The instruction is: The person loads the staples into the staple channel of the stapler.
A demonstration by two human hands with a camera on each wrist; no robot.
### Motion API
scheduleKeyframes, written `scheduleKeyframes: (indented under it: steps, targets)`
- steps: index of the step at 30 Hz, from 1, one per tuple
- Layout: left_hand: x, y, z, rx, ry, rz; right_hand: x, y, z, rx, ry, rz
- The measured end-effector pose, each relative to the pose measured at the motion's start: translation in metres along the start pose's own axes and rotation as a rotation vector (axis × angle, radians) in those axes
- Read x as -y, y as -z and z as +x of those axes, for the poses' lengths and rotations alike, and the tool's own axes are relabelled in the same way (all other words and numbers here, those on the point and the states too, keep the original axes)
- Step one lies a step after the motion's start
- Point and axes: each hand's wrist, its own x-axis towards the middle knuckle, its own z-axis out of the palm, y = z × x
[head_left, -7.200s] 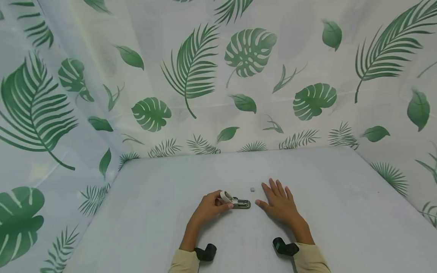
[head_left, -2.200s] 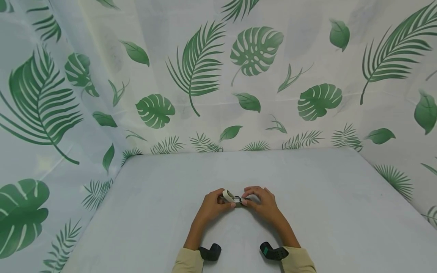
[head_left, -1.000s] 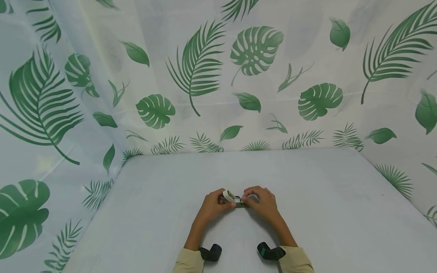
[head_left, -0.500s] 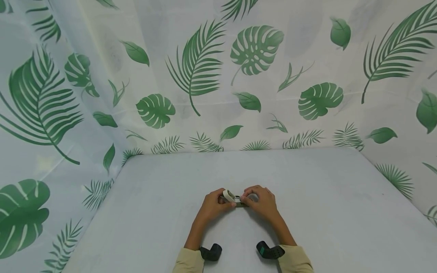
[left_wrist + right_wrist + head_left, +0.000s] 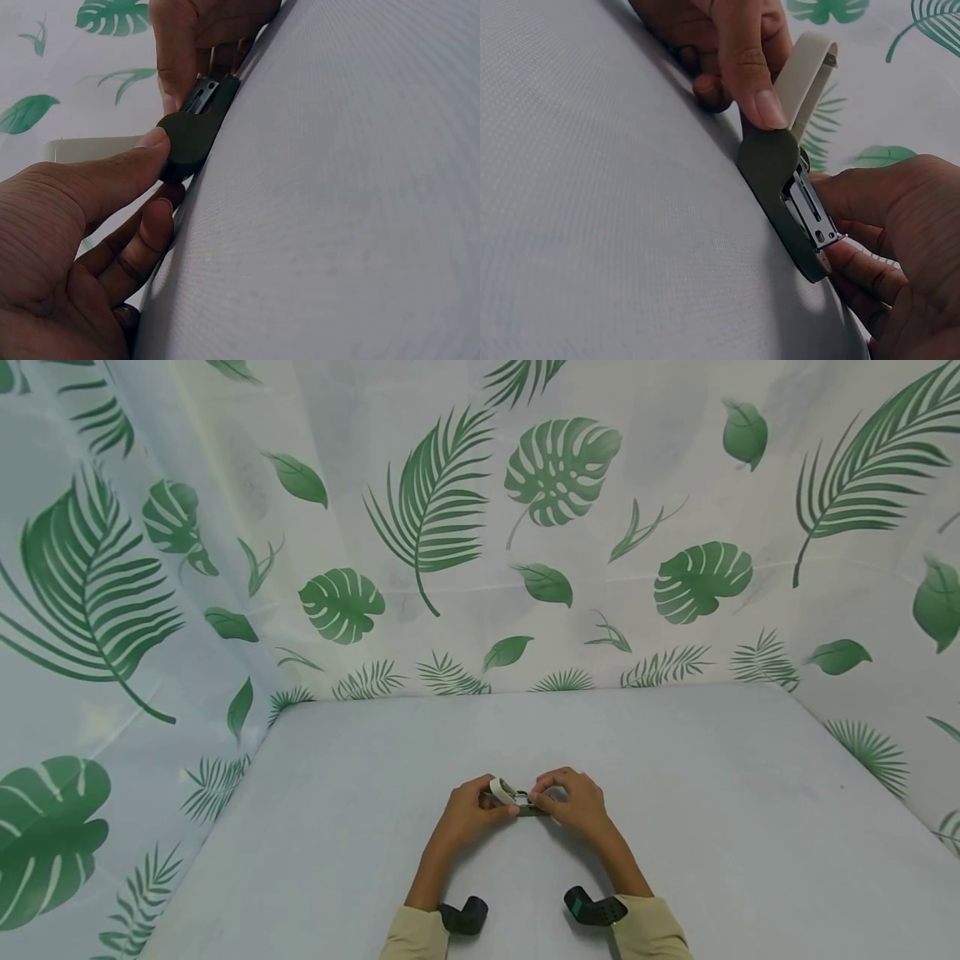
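A small stapler (image 5: 522, 798) lies low on the white table, its cream top arm (image 5: 805, 82) swung up from the dark green base (image 5: 771, 169). The metal staple channel (image 5: 810, 206) shows between them. My left hand (image 5: 467, 814) grips the hinge end, its thumb (image 5: 769, 109) pressed on the round side of the base. From the other end, my right hand (image 5: 579, 802) curls thumb and fingers in at the channel's tip. In the left wrist view those right fingers (image 5: 176, 71) stand right against the channel. Anything between their tips is hidden.
The white table (image 5: 337, 827) stretches out around both hands. Leaf-printed cloth (image 5: 450, 527) hangs behind it and along the sides. A black wrist camera (image 5: 463, 916) sits at the left cuff and another black camera (image 5: 594, 907) at the right cuff.
Earliest, my right hand lay spread beside a small grey block. That block has since gone from the table, and the right hand has moved left to the stapler. Over the last second little shifts.
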Motion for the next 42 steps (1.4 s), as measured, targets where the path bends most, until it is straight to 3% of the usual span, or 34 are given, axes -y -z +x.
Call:
scheduleKeyframes:
  steps: [18,42]
  targets:
    - [0.003,-0.001,0.002,0.000,-0.017,-0.006,0.001,0.001,0.002,0.001,-0.043,-0.004]
    - [0.002,0.000,0.001,-0.001,-0.017,0.012,-0.009,0.003,0.001,0.043,0.055,0.115]
